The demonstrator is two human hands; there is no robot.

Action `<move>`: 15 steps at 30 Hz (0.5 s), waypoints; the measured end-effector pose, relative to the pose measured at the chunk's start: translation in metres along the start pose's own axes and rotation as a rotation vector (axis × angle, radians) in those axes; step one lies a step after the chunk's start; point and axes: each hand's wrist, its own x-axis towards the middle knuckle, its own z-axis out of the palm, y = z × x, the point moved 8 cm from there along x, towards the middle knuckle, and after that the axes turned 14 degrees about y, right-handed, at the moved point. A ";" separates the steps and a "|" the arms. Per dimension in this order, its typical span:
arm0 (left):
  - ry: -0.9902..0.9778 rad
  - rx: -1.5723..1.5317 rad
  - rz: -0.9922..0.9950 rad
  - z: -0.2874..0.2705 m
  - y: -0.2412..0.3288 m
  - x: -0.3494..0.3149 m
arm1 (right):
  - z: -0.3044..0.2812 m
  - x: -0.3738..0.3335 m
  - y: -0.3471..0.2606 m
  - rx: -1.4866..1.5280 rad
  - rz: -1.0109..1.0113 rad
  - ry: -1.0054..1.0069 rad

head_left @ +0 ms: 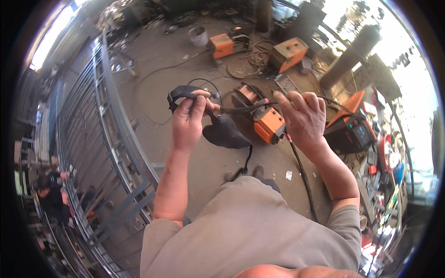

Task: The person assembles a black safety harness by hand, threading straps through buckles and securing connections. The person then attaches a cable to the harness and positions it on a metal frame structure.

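Note:
In front of my chest, my left hand is closed round a black strap with a buckle at its end. A dark, curved, mask-like piece hangs below the strap, and a black cord trails from its lower tip. Level with it on the right, my right hand has its fingers curled in a pinch. A thin black cord stretches between the two hands and reaches the right fingertips. Beneath the cord, an orange wire feeder with a wire spool stands on the floor.
A metal railing frame runs along my left, with another person beyond it. Ahead are orange machines, coiled cables and a white bucket. A black-and-orange welding machine stands right, near a thick hose.

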 end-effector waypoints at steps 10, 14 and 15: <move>0.369 -0.042 0.297 -0.151 0.060 -0.089 | -0.027 0.165 -0.117 0.392 -0.185 0.412; 0.529 0.004 0.422 -0.187 0.097 -0.133 | 0.030 0.217 -0.136 0.379 -0.024 0.247; 0.579 0.023 0.460 -0.194 0.109 -0.144 | 0.045 0.226 -0.150 0.354 -0.057 0.233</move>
